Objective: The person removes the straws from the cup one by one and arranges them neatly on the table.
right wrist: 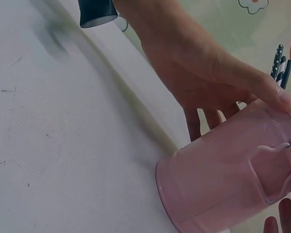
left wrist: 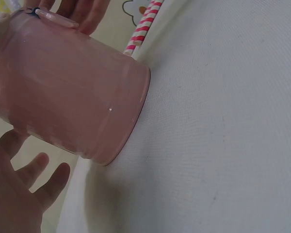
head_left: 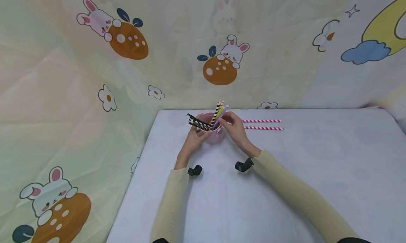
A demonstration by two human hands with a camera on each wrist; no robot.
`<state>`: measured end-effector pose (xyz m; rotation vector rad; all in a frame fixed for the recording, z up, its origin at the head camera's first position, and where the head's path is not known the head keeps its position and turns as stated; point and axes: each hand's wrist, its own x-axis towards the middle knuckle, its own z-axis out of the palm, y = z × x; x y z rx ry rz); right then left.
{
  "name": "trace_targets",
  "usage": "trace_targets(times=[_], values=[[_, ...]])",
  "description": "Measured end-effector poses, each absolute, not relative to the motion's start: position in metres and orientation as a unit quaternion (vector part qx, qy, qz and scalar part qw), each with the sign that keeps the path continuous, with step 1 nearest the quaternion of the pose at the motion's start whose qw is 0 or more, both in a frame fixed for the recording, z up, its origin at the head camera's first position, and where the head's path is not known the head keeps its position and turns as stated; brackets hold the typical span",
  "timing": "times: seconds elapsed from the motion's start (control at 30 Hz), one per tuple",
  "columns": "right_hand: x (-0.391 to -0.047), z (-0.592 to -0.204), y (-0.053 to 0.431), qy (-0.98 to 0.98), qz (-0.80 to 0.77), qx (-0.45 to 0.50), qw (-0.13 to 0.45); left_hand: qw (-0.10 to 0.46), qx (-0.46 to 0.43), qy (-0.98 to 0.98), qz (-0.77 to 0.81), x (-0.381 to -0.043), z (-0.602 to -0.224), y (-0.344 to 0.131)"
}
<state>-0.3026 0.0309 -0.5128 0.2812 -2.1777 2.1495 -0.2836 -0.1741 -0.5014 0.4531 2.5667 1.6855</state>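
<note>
A small pink bucket (head_left: 214, 138) stands on the table with several straws in it. Black-and-white patterned straws (head_left: 198, 122) lean over its left rim; a purple straw (head_left: 224, 111), a yellow one and striped ones lean right. My left hand (head_left: 194, 139) holds the bucket from the left, its thumb at the rim in the right wrist view and fingers spread around the far side. At the right rim, my right hand (head_left: 235, 129) pinches the purple straw between thumb and fingertips. Its fingers (left wrist: 89, 15) show behind the bucket in the left wrist view.
Two red-and-white striped straws (head_left: 264, 128) lie on the white-covered table (head_left: 301, 176), just right of my right hand. A patterned cloth wall (head_left: 177, 66) with rabbits and flowers rises behind and to the left. Each wrist carries a dark camera (head_left: 244, 165).
</note>
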Motion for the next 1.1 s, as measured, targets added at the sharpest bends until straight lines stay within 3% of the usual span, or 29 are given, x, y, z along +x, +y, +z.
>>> trace_targets(times=[0.3,0.6,0.83,1.1], values=[[-0.285,-0.483,0.034,-0.729,0.677,0.099,0.029,0.006,0.140,0.819,0.556,-0.295,-0.524,-0.177],[-0.303,-0.509,0.037,-0.731,0.672,0.107,0.062,-0.011,0.148,0.814,0.562,-0.303,-0.543,-0.179],[-0.302,-0.496,0.044,-0.725,0.678,0.106,0.066,0.001,0.144,0.816,0.561,-0.303,-0.537,-0.177],[-0.301,-0.482,0.052,-0.720,0.682,0.105,0.071,0.021,0.139,0.828,0.542,-0.285,-0.504,-0.173]])
